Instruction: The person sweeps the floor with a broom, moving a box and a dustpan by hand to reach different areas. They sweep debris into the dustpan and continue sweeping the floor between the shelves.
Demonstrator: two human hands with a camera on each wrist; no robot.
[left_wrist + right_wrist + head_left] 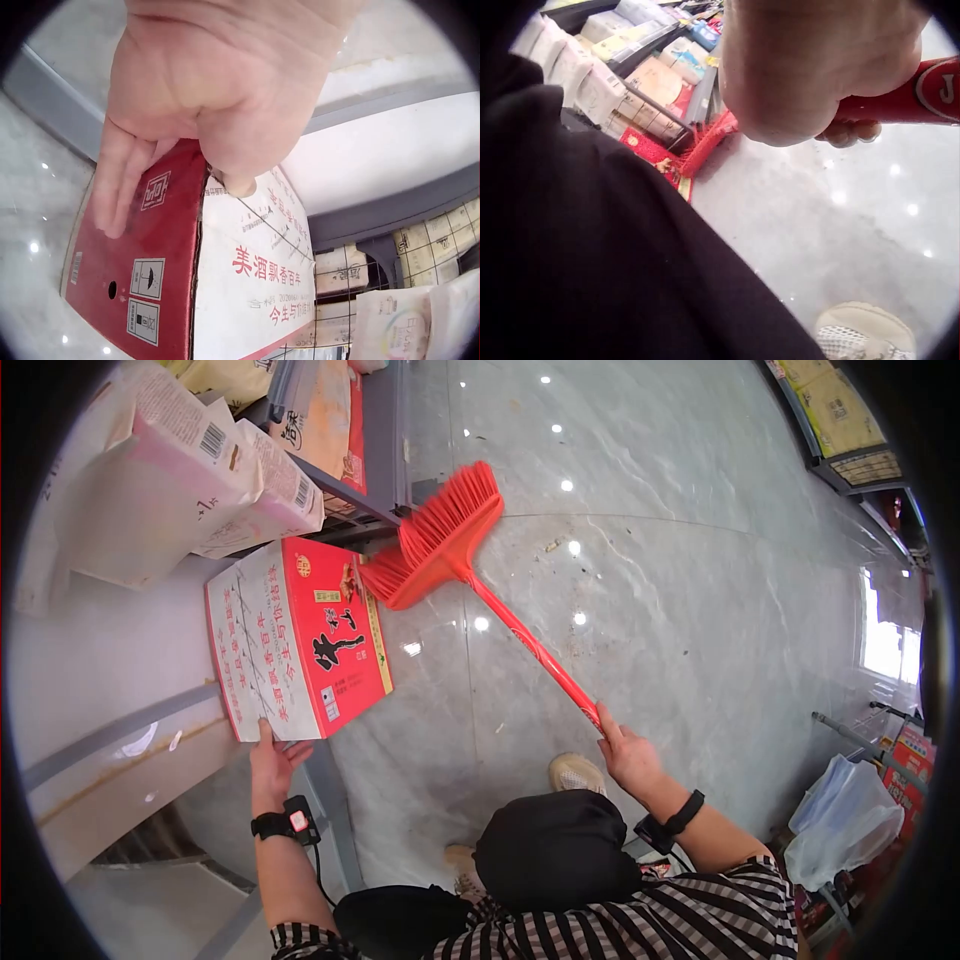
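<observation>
We see a boxy cardboard box [298, 635], printed glossy red on one face and white with red lettering on another, sitting close against the pale base of a grey metal shelf [380, 450]. We cannot tell whether it rests on the polished grey marble floor [700, 610]. A broom [445, 540] with stiff orange-red bristles fanned wide and a slim red handle slants across the floor, its bristles at the box's far corner under the shelf's edge. Soft pink-and-white packs [190, 470] crowd the shelf above the box. A translucent plastic bag [845, 820] sits near the floor's right edge.

The left hand [272, 760] reaches forward and pinches the box's near edge, fingers flat on the red face, thumb on the white. The right hand [628, 752] is clenched round the handle's end.
</observation>
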